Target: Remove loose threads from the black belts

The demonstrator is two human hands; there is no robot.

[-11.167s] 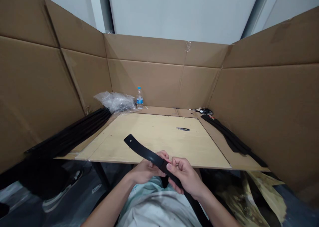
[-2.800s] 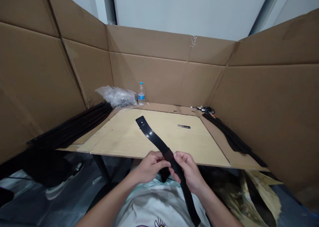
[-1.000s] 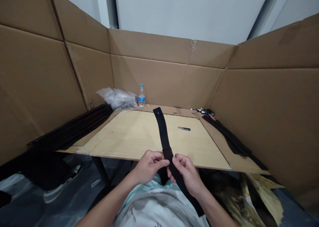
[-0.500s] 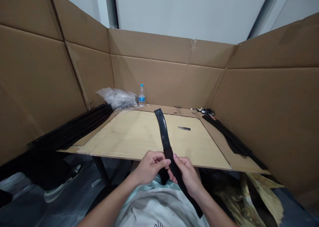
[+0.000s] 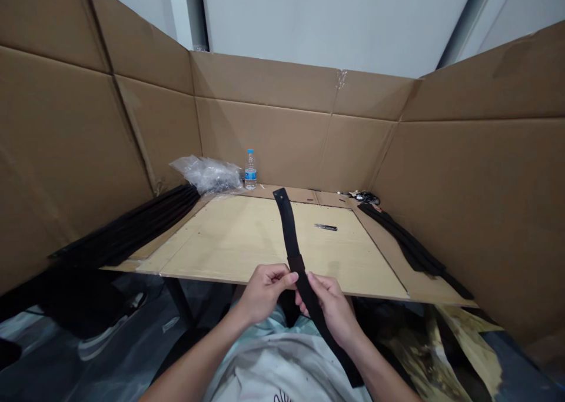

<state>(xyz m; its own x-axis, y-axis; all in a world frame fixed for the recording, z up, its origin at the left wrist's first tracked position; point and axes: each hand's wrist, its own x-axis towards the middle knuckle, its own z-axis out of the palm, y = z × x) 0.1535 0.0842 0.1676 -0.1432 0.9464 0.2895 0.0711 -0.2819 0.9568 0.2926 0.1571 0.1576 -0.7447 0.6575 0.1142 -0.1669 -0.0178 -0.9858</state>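
- Holding a black belt strap (image 5: 289, 237) above the near edge of the table (image 5: 220, 243), free end pointing far
- Left hand (image 5: 265, 293): grip closed on the strap
- Right hand (image 5: 331, 308): grip closed on it, just nearer

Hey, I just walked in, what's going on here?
A person is holding a black belt strap with the left hand and right hand, gripping it near a dark loop. Its holed end sticks up over a light wooden board, where a small folding knife lies. More black straps lie to the right.
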